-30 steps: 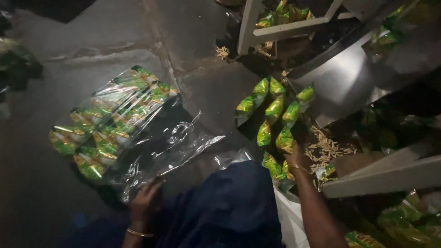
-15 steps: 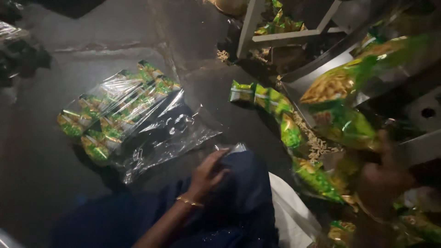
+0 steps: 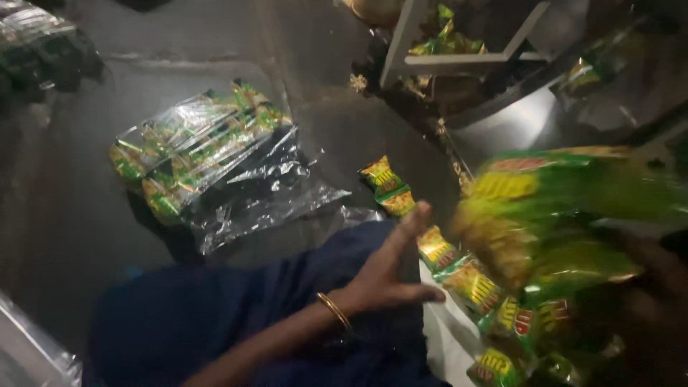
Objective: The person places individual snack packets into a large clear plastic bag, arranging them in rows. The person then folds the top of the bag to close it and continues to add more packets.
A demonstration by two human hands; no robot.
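Gripping blurred green-yellow packets (image 3: 559, 222), right hand (image 3: 645, 279); left hand (image 3: 390, 272) fingers spread wide beside packet strip (image 3: 430, 244).

Dim grey floor (image 3: 86, 215) (concrete, scuffed).

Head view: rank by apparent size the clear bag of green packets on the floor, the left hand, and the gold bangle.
1. Clear bag of green packets, largest.
2. Left hand; it sits nearer the camera, so its look is flattered.
3. Gold bangle, smallest.
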